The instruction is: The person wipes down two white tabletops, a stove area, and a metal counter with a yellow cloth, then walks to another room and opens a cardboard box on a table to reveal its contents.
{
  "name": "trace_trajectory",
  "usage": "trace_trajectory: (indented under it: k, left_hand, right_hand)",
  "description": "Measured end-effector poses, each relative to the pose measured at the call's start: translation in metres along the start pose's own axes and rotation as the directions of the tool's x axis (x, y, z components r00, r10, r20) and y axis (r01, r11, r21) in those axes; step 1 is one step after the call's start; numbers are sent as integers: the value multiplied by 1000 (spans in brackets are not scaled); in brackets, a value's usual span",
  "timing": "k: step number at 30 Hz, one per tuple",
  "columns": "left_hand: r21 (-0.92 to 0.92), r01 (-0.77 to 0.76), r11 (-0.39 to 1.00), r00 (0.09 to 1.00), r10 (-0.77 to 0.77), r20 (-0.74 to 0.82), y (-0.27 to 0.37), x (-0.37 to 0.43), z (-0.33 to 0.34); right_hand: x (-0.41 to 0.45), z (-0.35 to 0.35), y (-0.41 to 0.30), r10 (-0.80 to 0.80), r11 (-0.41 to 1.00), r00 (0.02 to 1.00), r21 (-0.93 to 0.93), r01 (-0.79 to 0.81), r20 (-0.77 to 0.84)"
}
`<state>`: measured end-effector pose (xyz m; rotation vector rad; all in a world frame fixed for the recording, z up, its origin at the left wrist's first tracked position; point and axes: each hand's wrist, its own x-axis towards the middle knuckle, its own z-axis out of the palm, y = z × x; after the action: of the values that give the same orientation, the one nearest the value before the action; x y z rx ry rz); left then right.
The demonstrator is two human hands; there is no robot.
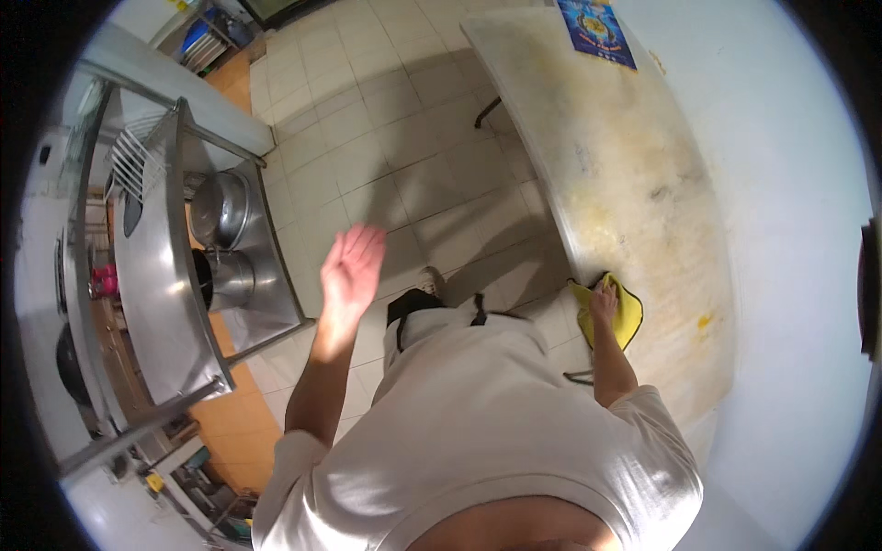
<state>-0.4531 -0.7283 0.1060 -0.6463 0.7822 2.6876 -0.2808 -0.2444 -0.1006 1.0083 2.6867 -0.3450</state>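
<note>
My right hand [604, 303] grips a yellow cloth with dark edging [628, 322]. The cloth lies at the near edge of a pale, stained table [620, 172], and part of it hangs over that edge. Some of my right fingers are hidden in its folds. My left hand [353, 268] is raised over the tiled floor, palm showing and fingers stretched out, with nothing in it. A yellow spot [704, 321] marks the tabletop to the right of the cloth.
A blue printed sheet [597, 33] lies at the table's far end, beside the white wall [778, 206]. On my left stands a stainless steel shelf unit [155, 289] holding large metal pots [220, 210] and a white wire rack [134, 162]. Tiled floor [386, 138] runs between.
</note>
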Motion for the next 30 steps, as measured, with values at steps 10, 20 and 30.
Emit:
trace_trajectory:
  k: [10,20,30]
  left_hand:
    - [-150,335,930,938,-344,-35,-115,-39,-101]
    - [350,483,803,869,-487,-82,-164,60,-5]
    - [969,-239,-65,971,-40,237,-222,300,123]
  right_hand:
    - [71,-4,4,-195,974,980,105,199,-49]
    - [130,-30,-16,-83,991,996,-106,80,-20]
    - [216,-70,-107,-208,978,942,-47,203,-263]
